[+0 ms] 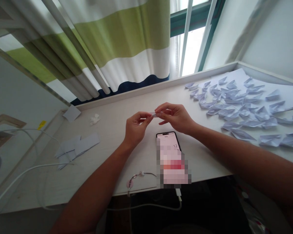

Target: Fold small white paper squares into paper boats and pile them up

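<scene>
Folded paper (pixel 153 114) | left grip (pixel 138 127) and right grip (pixel 173 117) pinching it narrowly | light, soft, creases easily, hold by edges | paper boats (pixel 226 112) lying right of grips, phone (pixel 167 139) below

Curtain (pixel 127 42) striped green and white (navy hem (pixel 127 85)).

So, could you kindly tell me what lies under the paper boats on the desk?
A white paper sheet lies under the upper paper boats; the nearer ones seem to rest on the white desk. What lies directly beneath each boat is covered from view.
</scene>
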